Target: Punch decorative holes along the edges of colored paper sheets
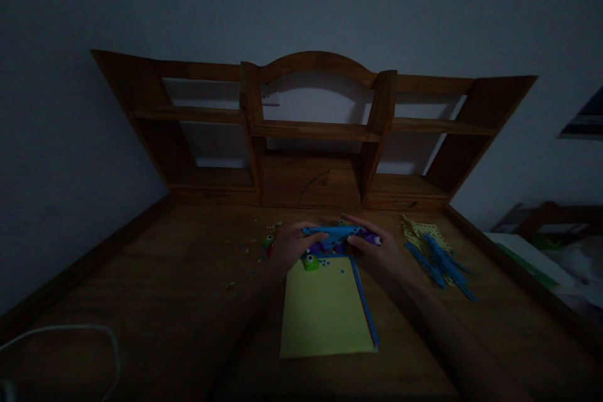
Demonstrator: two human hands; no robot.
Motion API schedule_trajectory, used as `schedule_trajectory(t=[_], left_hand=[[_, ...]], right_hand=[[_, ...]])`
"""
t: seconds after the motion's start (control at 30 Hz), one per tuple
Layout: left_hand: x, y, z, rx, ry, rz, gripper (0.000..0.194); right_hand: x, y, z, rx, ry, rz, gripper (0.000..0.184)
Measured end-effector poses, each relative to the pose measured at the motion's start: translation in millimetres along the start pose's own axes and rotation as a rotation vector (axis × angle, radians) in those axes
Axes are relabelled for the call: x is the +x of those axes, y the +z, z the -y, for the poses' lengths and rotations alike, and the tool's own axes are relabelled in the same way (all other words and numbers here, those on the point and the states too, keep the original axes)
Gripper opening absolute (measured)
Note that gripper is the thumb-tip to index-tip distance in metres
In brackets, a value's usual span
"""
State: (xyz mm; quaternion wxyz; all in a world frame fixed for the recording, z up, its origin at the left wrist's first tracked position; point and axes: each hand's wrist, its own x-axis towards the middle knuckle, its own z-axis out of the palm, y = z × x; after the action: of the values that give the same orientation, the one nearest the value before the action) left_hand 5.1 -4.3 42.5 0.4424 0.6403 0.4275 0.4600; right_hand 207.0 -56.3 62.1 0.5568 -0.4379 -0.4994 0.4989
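Both my hands hold a blue piece of paper [332,234] above the far end of a yellow sheet stack [325,311] on the wooden desk [155,301]. My left hand [289,245] pinches its left end, fingers closed. Closed on its right end is my right hand [374,248]. Small punch tools lie under and around the hands: a green one with an eye [310,262], a purple one [372,239] and a green one at the left [268,240]. Blue dots of paper are scattered on the yellow sheet's top edge.
A heap of yellow and blue paper strips [436,251] lies to the right. Paper bits [245,245] dot the desk at the left. A wooden shelf unit [313,132] stands at the back. A white cable [70,333] loops at the front left.
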Motion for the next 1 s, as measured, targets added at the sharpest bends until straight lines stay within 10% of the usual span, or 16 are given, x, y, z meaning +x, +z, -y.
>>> schedule_trajectory(t=[0.3,1.0], left_hand=[[-4,4.2,-3,-0.121,-0.075,0.115,0.032],[-7,1.2,-5,-0.129,-0.066,0.215,0.036]], right_hand=[[8,-6,-31,-0.033,-0.002,-0.123,0.033],[5,-1,-5,-0.013,0.052,-0.191,0.03]])
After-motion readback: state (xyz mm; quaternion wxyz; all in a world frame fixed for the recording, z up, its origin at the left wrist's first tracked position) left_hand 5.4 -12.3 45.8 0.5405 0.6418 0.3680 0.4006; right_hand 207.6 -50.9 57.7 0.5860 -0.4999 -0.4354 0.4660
